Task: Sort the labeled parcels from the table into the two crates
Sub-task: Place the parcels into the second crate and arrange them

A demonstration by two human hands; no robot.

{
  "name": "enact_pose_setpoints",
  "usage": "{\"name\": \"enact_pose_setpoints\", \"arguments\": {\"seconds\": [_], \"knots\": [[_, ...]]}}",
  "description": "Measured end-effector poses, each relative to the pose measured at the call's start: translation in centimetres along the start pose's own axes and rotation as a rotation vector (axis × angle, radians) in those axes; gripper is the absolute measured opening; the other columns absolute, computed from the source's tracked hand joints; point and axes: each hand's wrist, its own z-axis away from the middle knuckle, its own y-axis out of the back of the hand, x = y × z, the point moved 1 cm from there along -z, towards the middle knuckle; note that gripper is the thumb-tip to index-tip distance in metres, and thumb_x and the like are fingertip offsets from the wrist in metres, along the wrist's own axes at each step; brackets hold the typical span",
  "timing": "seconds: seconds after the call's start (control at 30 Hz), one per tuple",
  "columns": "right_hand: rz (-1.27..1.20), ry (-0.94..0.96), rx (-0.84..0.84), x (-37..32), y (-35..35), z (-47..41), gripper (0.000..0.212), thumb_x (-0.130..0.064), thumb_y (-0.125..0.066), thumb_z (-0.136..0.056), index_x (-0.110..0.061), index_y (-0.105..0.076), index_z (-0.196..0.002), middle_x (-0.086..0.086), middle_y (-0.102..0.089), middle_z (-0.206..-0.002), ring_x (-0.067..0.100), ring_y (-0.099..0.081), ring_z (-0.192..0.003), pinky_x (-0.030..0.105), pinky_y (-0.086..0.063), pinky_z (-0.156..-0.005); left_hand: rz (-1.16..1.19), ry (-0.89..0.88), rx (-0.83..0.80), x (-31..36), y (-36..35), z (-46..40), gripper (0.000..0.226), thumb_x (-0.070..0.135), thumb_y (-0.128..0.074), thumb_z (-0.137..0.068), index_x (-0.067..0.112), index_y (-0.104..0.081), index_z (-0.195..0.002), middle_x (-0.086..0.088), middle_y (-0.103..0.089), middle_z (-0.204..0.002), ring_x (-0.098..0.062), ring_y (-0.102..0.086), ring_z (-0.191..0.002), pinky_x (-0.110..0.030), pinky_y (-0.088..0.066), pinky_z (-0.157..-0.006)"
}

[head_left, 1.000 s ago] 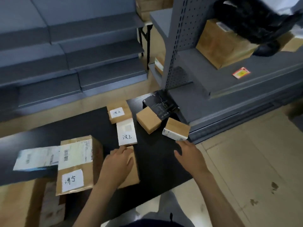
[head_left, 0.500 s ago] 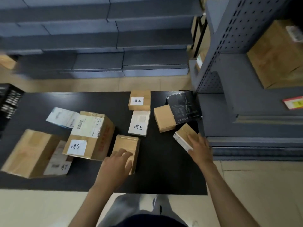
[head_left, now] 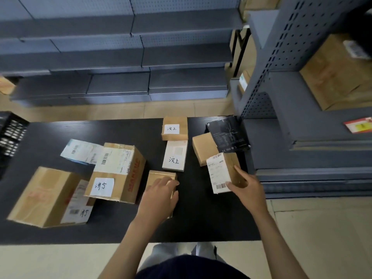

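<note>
Several cardboard parcels lie on the black table point(head_left: 50, 131). My right hand point(head_left: 248, 188) grips a small parcel with a white shipping label point(head_left: 220, 173), tilted up off the table at the right. My left hand point(head_left: 159, 198) rests on top of a plain brown parcel point(head_left: 157, 176) near the front middle. Two parcels with the same handwritten label sit behind: a brown one point(head_left: 174, 128) and a white flat one point(head_left: 174, 156). A large labeled box point(head_left: 118, 172) stands left of my left hand, another big box point(head_left: 48, 196) further left. A black crate point(head_left: 11, 133) shows at the left edge.
A plain brown parcel point(head_left: 203, 151) and a black box point(head_left: 228, 134) lie at the table's back right. A flat white mailer point(head_left: 80, 151) lies behind the large box. Grey metal shelving point(head_left: 302, 121) stands close on the right and behind the table.
My right hand has closed around the small labeled parcel and turned it so the shipping label faces up. My left hand stays on the brown parcel. The view has swung to look down on the table.
</note>
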Motion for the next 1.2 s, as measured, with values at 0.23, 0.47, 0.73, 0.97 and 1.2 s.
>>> {"name": "enact_pose_setpoints", "arguments": {"seconds": [0.23, 0.47, 0.73, 0.97, 1.2], "knots": [[-0.349, 0.074, -0.1, -8.5, -1.3, 4.5, 0.073, -0.041, -0.086, -0.078, -0.055, -0.051, -0.141, -0.015, -0.064, -0.134, 0.005, -0.066, -0.116, 0.034, -0.058, -0.096, 0.187, -0.028, 0.07, -1.2, 2.6, -0.4, 0.049, 0.041, -0.051, -0.106, 0.034, -0.041, -0.154, 0.011, -0.046, -0.156, -0.012, -0.044, -0.142, -0.034, -0.039, -0.115], [-0.512, 0.093, -0.187, -12.9, -4.4, 8.0, 0.064, -0.022, -0.079, -0.087, -0.039, -0.053, -0.143, -0.015, -0.072, -0.123, 0.006, -0.068, -0.116, 0.023, -0.057, -0.088, 0.798, 0.02, 0.075, -3.7, 2.2, 1.2, 0.058, 0.04, -0.058, -0.104, 0.037, -0.035, -0.157, 0.02, -0.057, -0.143, 0.017, -0.052, -0.121, -0.006, -0.049, -0.085], [-0.45, 0.065, -0.233, -15.3, -8.3, 9.6, 0.064, -0.03, -0.074, -0.092, -0.041, -0.047, -0.148, -0.016, -0.07, -0.127, 0.005, -0.066, -0.117, 0.029, -0.057, -0.095, 1.114, 0.063, 0.137, -7.4, 1.8, 3.2, 0.054, 0.032, -0.06, -0.104, 0.034, -0.043, -0.155, 0.018, -0.064, -0.137, -0.003, -0.062, -0.125, -0.031, -0.059, -0.096], [-0.327, 0.074, -0.179, -16.5, -11.3, 10.5, 0.056, -0.035, -0.073, -0.092, -0.051, -0.052, -0.142, -0.016, -0.06, -0.134, 0.001, -0.059, -0.122, 0.03, -0.055, -0.1, 1.204, 0.089, 0.148, -10.6, 2.3, 5.0, 0.045, 0.026, -0.059, -0.105, 0.038, -0.05, -0.148, 0.029, -0.062, -0.133, 0.001, -0.061, -0.124, -0.029, -0.057, -0.098], [-0.341, 0.121, -0.171, -18.7, -13.4, 11.7, 0.061, -0.013, -0.072, -0.094, -0.037, -0.051, -0.145, -0.015, -0.066, -0.133, 0.0, -0.061, -0.122, 0.022, -0.056, -0.093, 1.262, 0.065, 0.188, -12.8, 3.5, 6.1, 0.044, 0.01, -0.059, -0.104, 0.031, -0.053, -0.142, 0.033, -0.062, -0.131, 0.01, -0.056, -0.126, -0.013, -0.053, -0.088]]}}
